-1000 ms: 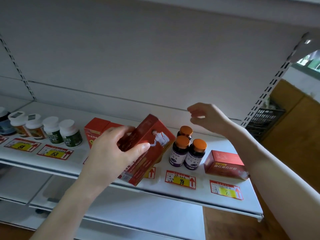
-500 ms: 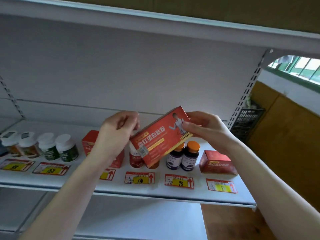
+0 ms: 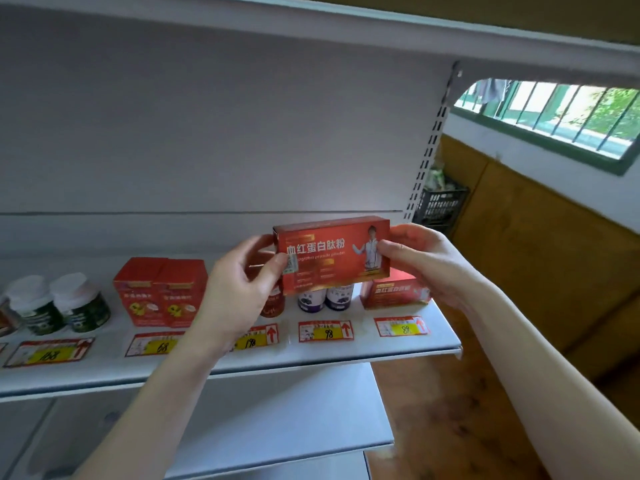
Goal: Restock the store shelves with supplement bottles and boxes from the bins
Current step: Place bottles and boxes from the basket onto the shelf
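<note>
We hold a red supplement box (image 3: 332,254) level in both hands, above the white shelf (image 3: 311,356). Our left hand (image 3: 239,292) pinches one end between thumb and curled fingers; our right hand (image 3: 426,261) grips the other end likewise. On the shelf stand two purple-labelled bottles (image 3: 325,298), with a matching red box (image 3: 394,294) at the shelf's right end and upright red cartons (image 3: 162,292) and white-capped green jars (image 3: 59,306) toward its left. Red-and-yellow price tags (image 3: 325,330) line the shelf's front. Beyond the shelf's right end are wood panelling (image 3: 554,258), a black crate (image 3: 438,204) and a barred window (image 3: 554,112). The held box bears white Chinese characters and a white-clad figure.
</note>
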Demonstrator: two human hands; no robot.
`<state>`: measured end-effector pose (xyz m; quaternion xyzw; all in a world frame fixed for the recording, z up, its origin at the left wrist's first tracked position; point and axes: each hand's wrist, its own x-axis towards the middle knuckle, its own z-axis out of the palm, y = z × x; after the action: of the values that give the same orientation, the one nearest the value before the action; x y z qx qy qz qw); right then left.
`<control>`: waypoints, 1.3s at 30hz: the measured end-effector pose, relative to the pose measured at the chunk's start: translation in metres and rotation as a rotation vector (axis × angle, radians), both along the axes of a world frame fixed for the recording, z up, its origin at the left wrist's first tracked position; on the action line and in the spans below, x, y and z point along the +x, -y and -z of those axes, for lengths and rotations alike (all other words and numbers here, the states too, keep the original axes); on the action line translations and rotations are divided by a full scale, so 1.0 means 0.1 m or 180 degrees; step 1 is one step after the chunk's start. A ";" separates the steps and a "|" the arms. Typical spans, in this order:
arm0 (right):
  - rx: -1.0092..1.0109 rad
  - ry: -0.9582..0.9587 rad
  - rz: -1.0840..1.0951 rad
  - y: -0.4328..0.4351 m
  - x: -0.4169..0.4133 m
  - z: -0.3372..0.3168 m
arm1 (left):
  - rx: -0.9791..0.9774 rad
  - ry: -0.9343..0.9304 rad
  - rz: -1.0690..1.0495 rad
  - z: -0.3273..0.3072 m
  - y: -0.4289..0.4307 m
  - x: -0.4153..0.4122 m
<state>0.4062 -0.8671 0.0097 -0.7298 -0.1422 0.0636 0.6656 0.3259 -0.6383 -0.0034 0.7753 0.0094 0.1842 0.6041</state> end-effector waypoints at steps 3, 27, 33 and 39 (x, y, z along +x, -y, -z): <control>0.0063 -0.0023 0.0046 0.16 0.02 -0.04 | 0.0294 0.0118 0.0046 -0.02 0.15 0.08; -0.0139 0.0506 0.0338 1.20 1.14 0.47 | 0.2254 0.0632 -0.0810 1.22 1.69 0.30; -0.0355 0.0367 0.0230 1.21 1.27 0.69 | 0.2911 -0.0119 -0.0715 1.65 1.83 0.28; -0.0438 0.0103 0.0116 1.20 1.32 0.85 | 0.3385 -0.0488 -0.0818 1.87 1.81 0.30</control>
<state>0.5385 -0.9866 -0.0750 -0.7773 -0.1348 0.0493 0.6125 0.3562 -0.8198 -0.1909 0.9774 0.0536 0.1788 0.0996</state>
